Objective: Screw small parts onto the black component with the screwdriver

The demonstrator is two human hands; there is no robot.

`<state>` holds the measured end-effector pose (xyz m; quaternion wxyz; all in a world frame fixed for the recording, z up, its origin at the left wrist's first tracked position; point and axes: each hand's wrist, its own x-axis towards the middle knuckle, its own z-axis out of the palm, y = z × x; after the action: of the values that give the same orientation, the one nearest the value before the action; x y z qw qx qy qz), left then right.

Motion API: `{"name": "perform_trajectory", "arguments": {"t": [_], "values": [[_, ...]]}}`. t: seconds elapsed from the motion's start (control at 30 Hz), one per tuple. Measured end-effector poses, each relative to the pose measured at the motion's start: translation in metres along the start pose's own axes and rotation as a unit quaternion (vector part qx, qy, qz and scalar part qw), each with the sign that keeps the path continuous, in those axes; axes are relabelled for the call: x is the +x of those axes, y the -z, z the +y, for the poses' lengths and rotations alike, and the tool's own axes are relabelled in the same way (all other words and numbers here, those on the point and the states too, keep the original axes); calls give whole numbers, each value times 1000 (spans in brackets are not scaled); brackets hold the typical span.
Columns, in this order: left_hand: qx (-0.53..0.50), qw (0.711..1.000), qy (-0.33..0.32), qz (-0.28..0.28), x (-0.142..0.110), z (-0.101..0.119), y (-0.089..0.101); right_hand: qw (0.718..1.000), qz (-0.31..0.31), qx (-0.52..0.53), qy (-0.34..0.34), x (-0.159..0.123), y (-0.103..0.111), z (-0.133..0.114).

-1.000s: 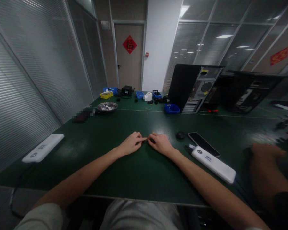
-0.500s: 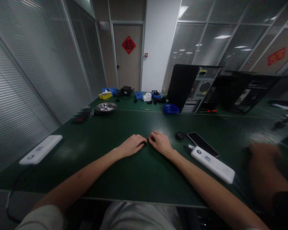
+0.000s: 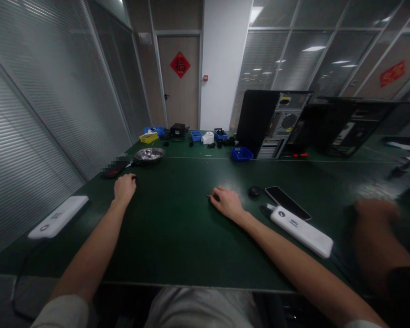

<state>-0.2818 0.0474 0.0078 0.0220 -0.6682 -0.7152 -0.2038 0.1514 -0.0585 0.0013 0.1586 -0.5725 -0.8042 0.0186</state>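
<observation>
My left hand (image 3: 125,187) is over the left part of the green table, its fingers closed around a small black piece (image 3: 134,177) that mostly hides in the grip. A metal bowl (image 3: 149,155) with small pale items inside stands just beyond it. Near the table's middle, my right hand (image 3: 227,201) rests with curled fingers on a small dark object (image 3: 217,198); a thin tip pokes out to the left of the fingers. What kind of object it is, I cannot make out. Right of this hand lies a round black item (image 3: 254,192).
A phone (image 3: 287,202) and a white power bank (image 3: 301,231) lie to the right, another white power bank (image 3: 58,217) to the left. Computer cases (image 3: 259,123) and a blue bin (image 3: 242,154) stand at the back. Another person's blurred arm (image 3: 379,237) reaches in at right.
My left hand has moved left, away from my right hand, carrying the small black piece towards the bowl. My right hand has stayed nearly in place.
</observation>
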Motion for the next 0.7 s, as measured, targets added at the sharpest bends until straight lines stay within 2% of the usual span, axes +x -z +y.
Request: {"name": "perform_trajectory", "arguments": {"t": [0.1,0.27,0.43,0.7], "values": [[23,999,38,20,4,-14,-5,1000,2,1,-1,0,-1,0],[25,997,50,47,8,-14,-19,1000,1,5,1,0,1,-1],[21,996,42,75,8,-16,-19,1000,3,1,1,-1,2,-1],[35,995,36,86,6,-17,-21,1000,-4,8,-1,0,4,-2]]}}
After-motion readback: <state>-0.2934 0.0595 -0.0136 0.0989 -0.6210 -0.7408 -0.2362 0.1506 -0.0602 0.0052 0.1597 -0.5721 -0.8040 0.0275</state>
